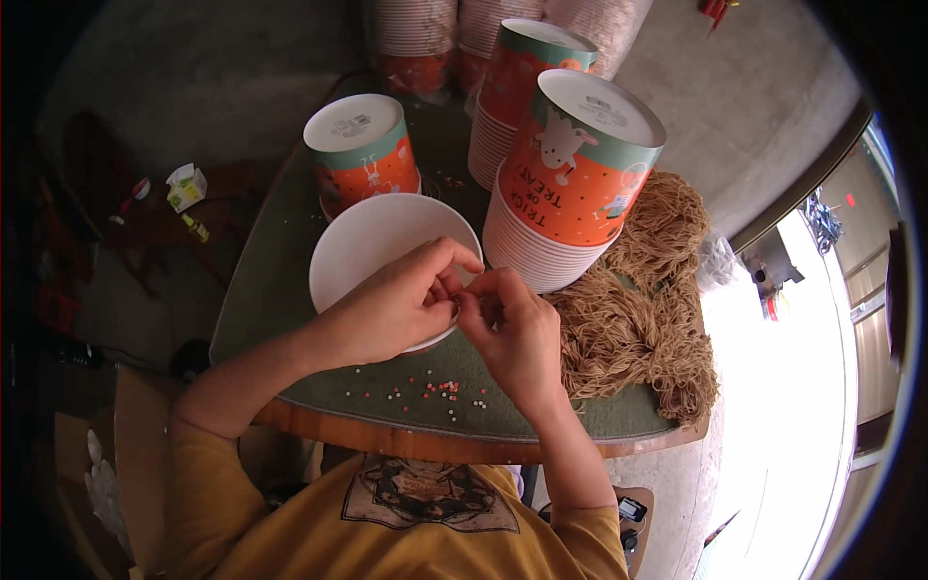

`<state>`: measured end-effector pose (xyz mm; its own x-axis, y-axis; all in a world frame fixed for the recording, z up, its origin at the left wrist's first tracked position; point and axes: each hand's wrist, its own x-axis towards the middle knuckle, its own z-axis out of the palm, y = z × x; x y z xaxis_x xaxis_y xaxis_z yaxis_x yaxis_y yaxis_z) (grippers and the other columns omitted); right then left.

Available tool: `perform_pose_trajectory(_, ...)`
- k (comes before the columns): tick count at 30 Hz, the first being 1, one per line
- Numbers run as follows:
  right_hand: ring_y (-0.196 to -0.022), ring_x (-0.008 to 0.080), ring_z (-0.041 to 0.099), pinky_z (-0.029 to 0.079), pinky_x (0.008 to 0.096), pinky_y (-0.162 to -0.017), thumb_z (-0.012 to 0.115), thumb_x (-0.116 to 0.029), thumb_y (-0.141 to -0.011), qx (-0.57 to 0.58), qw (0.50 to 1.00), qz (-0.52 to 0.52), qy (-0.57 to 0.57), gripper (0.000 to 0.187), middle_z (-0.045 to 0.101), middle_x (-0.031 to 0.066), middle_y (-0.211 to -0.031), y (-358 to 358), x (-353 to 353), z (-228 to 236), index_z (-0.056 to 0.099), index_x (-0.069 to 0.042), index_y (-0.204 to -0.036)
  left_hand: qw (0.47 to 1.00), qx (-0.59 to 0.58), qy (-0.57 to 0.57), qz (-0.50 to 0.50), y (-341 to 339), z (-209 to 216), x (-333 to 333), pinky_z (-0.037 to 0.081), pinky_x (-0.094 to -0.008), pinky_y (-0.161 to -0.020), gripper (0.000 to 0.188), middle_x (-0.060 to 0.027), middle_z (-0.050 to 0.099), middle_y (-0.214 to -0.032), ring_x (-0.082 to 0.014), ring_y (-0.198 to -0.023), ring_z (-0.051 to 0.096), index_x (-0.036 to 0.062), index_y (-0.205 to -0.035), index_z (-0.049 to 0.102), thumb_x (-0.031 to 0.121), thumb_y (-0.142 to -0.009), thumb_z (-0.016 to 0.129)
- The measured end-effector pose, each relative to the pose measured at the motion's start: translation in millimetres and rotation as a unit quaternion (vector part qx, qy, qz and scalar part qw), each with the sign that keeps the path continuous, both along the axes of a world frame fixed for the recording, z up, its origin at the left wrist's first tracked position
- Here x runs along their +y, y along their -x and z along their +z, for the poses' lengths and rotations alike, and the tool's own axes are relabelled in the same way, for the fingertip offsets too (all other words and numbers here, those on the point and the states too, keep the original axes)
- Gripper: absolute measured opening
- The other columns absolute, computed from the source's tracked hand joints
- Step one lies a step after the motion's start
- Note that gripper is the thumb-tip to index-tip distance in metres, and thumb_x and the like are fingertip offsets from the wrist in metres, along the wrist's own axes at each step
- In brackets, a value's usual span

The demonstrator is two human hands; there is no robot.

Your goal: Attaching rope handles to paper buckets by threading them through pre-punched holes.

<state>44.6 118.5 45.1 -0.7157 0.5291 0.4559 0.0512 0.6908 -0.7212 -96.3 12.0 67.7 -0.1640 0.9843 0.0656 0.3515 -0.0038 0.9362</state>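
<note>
My left hand [401, 304] and my right hand [512, 329] meet fingertip to fingertip over the near rim of a white paper cup [372, 242] that stands mouth up on the green table mat [261, 280]. Both pinch something very small between thumb and fingers; what it is cannot be made out. Several tiny red, white and green beads [435, 389] lie scattered on the mat just below my hands. A heap of tan string [638, 309] lies right of my right hand.
Stacks of upside-down orange and green paper cups stand behind: a tall stack [565, 184] at right, one [362, 155] at left, another [527, 68] farther back. The round table's wooden edge [435, 445] runs near my body. A small carton [186, 186] lies on the floor at left.
</note>
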Motion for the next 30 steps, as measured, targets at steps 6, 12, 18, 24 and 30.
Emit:
perform_pose_trajectory(6,-0.056,0.019,0.062,0.05,0.0325,-0.053,0.069,-0.009,-0.081,0.028,0.999,-0.014,-0.009,0.016,0.063,0.0066,-0.073,3.3,-4.0,-5.3,0.054,-0.005,-0.086,0.989,0.136,-0.018,0.046,4.9,-0.9,-0.2,0.051,-0.0312,-0.078,0.016,-0.0097,0.053,-0.098,-0.0194,-0.086,0.061,0.0013,-0.1,0.054,0.001,-0.085,0.06)
perform_pose_trajectory(12,-0.06,0.004,0.054,0.045,0.0209,-0.055,0.067,-0.005,-0.085,0.052,0.996,-0.011,0.066,0.01,0.062,0.0008,-0.071,-1.6,-6.7,-10.9,0.058,-0.002,-0.088,0.977,0.196,-0.067,0.059,1.3,1.9,-1.7,0.052,-0.0327,-0.071,0.013,-0.0088,0.056,-0.089,-0.021,-0.078,0.062,0.0016,-0.093,0.053,0.002,-0.083,0.062)
perform_pose_trajectory(18,-0.055,0.0135,0.057,0.047,0.0272,-0.052,0.07,-0.006,-0.083,0.062,0.997,-0.019,0.049,0.015,0.06,0.0047,-0.072,-5.3,-11.2,-15.9,0.056,-0.005,-0.089,0.967,0.22,-0.093,0.083,-6.8,-0.8,-3.5,0.049,-0.0277,-0.06,0.013,-0.0035,0.059,-0.078,-0.0124,-0.067,0.06,0.0022,-0.089,0.05,-0.001,-0.085,0.061)
perform_pose_trajectory(24,-0.056,0.0069,0.052,0.043,0.0215,-0.053,0.07,-0.002,-0.082,0.099,0.995,-0.019,-0.024,0.014,0.059,0.0013,-0.071,-4.4,-13.0,-21.5,0.058,-0.003,-0.089,0.988,0.121,-0.051,0.084,-8.2,1.9,-4.8,0.049,-0.0259,-0.064,0.012,-0.0022,0.058,-0.08,-0.0077,-0.072,0.058,0.0028,-0.09,0.048,-0.002,-0.087,0.059)
perform_pose_trajectory(30,-0.066,0.0227,0.063,0.05,0.033,-0.054,0.071,-0.003,-0.08,0.089,0.993,-0.009,-0.078,0.02,0.063,0.0059,-0.082,-5.8,-12.0,-24.1,0.054,-0.006,-0.09,0.992,0.082,-0.044,0.081,-8.1,0.0,-4.6,0.049,-0.0246,-0.068,0.011,-0.002,0.058,-0.084,-0.0067,-0.076,0.057,0.003,-0.092,0.048,-0.002,-0.088,0.057)
